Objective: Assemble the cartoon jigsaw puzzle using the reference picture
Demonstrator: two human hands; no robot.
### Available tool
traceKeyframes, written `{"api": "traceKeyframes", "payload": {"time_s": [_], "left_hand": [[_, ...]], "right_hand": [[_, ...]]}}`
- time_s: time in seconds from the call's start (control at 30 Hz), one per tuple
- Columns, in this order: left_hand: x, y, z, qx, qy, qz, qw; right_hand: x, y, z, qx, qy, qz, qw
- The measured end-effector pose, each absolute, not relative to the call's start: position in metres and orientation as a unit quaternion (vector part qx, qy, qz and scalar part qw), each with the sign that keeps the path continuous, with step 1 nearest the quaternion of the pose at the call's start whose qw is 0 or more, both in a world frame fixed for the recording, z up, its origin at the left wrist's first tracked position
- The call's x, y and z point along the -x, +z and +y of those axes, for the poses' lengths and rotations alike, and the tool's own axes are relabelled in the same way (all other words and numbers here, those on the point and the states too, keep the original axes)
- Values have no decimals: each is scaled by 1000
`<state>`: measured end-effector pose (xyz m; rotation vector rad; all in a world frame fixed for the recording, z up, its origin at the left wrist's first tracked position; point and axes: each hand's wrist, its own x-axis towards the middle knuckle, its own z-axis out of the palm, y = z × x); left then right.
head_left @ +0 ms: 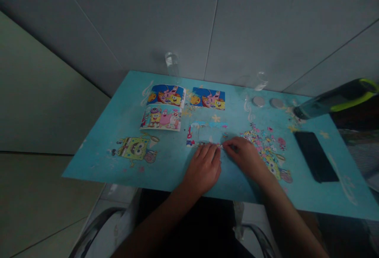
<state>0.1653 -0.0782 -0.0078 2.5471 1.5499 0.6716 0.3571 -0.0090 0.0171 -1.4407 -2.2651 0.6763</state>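
A partly joined jigsaw puzzle (pixel 193 131) lies on the blue table, mostly a border with its left side, top strip and bottom row showing. My left hand (pixel 205 165) rests flat on its bottom row, fingers stretched out and covering part of it. At the right end of that row, my right hand (pixel 244 156) has thumb and forefinger pinched around a small puzzle piece (pixel 220 146), largely hidden by the fingertips. Loose puzzle pieces (pixel 260 137) are heaped right of my right hand. A few stray pieces (pixel 225 135) lie within the border's right part.
Behind the puzzle are a finished-looking cartoon picture (pixel 207 98) and an open booklet (pixel 164 108). Clear containers (pixel 172 64) stand at the back, with two round lids (pixel 258 101) nearby. At right are a dark bottle (pixel 331 99) and a black phone (pixel 316 156) on the table (pixel 97 147).
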Motion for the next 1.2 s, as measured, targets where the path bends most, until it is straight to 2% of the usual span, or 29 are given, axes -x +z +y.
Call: {"api": "traceKeyframes", "payload": {"time_s": [0.5, 0.9, 1.2], "left_hand": [[-164, -3, -77, -835, 199, 508, 66], [-163, -2, -77, -835, 199, 507, 77], [-163, -7, -77, -833, 217, 502, 78]], "right_hand": [[-346, 11, -23, 579, 211, -750, 240], [-365, 10, -31, 547, 227, -756, 281], [-356, 1, -34, 552, 172, -781, 235]]}}
